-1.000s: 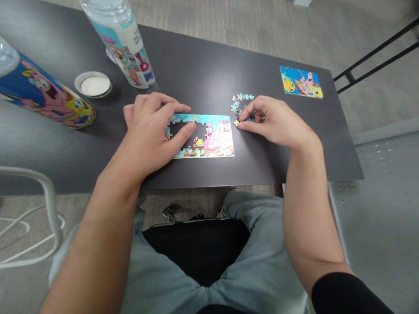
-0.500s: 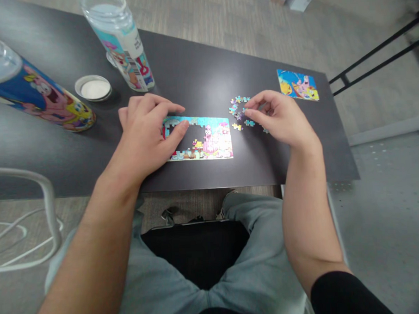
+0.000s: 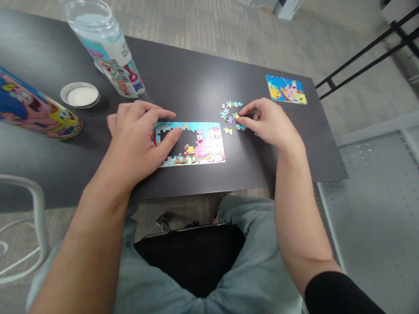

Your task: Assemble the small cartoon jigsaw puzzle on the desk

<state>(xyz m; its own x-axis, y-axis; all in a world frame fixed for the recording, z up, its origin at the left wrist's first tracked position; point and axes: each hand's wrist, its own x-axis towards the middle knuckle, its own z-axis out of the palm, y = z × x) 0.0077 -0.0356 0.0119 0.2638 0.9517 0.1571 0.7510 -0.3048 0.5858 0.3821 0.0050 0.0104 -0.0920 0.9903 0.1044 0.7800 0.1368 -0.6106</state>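
Observation:
A partly joined jigsaw puzzle (image 3: 209, 145) lies flat on the dark table, with a gap in its middle left. My left hand (image 3: 135, 137) rests over its left end, fingers apart, thumb reaching over the gap; that hand hides part of the puzzle's left edge. To the right is a small group of loose puzzle pieces (image 3: 228, 130). My right hand (image 3: 272, 124) is beside them, thumb and forefinger pinched on a small yellowish puzzle piece (image 3: 237, 116). Some loose pieces are partly hidden under this hand.
A tall clear jar with a printed label (image 3: 113, 59) stands behind my left hand. Left of it are a white-lined lid (image 3: 83, 96) and a second, blue-labelled jar (image 3: 33, 104). A colourful picture card (image 3: 286, 89) lies near the table's right end. The table's front edge (image 3: 204, 193) runs above my lap.
The view has shifted slightly, so things sit further left and lower. My right thumb and forefinger now show a yellowish piece between their tips. My left hand stays on the puzzle.

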